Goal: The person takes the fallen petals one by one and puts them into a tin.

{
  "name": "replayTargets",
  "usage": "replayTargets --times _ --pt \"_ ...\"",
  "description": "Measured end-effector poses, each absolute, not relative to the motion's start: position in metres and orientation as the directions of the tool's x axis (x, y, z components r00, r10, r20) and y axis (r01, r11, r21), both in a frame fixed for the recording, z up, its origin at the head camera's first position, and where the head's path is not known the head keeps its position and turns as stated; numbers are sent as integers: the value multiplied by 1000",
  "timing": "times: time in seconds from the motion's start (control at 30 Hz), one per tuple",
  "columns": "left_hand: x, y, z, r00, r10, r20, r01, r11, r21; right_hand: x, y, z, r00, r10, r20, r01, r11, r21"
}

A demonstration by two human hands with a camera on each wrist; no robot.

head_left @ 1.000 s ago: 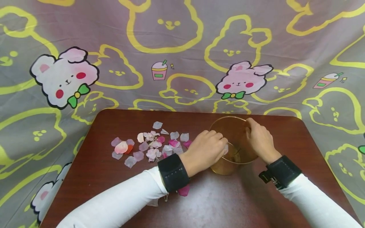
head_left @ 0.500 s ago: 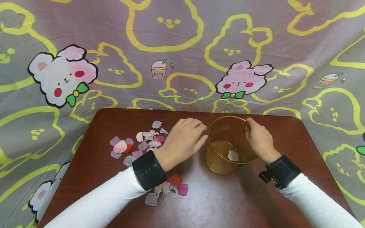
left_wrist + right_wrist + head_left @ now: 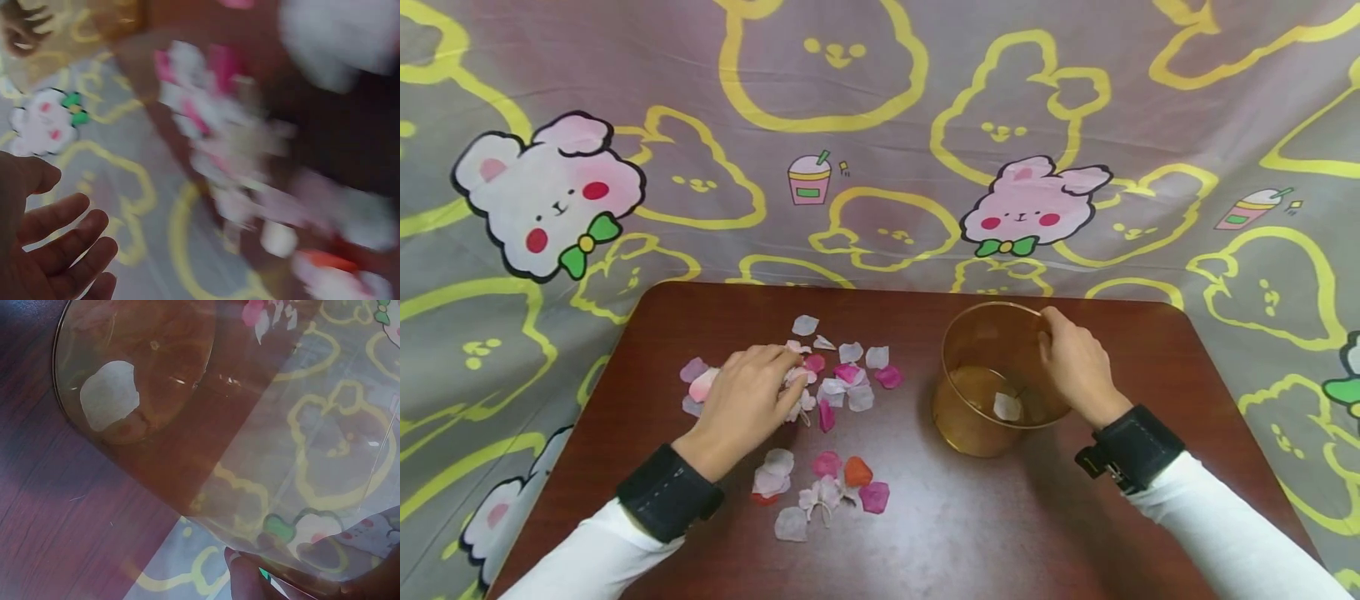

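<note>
In the head view my left hand (image 3: 745, 404) hovers over the left part of a scatter of petals, holding nothing, and hides some of them. The left wrist view shows its fingers (image 3: 75, 234) spread and slightly bent. Pink, magenta and white artificial petals (image 3: 860, 397) lie right of that hand. My right hand (image 3: 1081, 367) grips the right rim of a see-through amber round container (image 3: 958, 425), thumb and fingers on either side of its wall. On the container's bottom rests one white petal (image 3: 111, 397).
A second petal group, with an orange petal (image 3: 858, 472) and a white petal (image 3: 791, 524), lies closer to the front. Everything stands on a dark red-brown table (image 3: 1000, 533). A patterned cloth (image 3: 880, 167) hangs behind the table's far edge.
My left hand has let go of a white petal inside the container and swung left over the scattered petals. My right hand keeps its hold on the rim.
</note>
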State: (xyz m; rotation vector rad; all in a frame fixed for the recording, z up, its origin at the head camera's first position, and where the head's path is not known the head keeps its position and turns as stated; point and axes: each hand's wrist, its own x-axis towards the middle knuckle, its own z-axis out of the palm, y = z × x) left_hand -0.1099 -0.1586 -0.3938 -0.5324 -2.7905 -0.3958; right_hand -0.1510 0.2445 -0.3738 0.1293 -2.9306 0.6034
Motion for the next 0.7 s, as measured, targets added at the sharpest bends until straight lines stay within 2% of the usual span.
replayTargets --times 0.23,0.47,0.7 --pt "-102 -217 -420 -919 246 308 309 935 176 -150 244 -373 -985 -58 165 -118 915 -385" --pt "-105 -252 -436 -939 182 291 240 954 177 -150 245 -374 -986 -46 161 -105 919 -380" --pt "-106 -265 -445 -974 134 180 170 965 200 -150 244 -373 -986 -51 161 -109 920 -376"
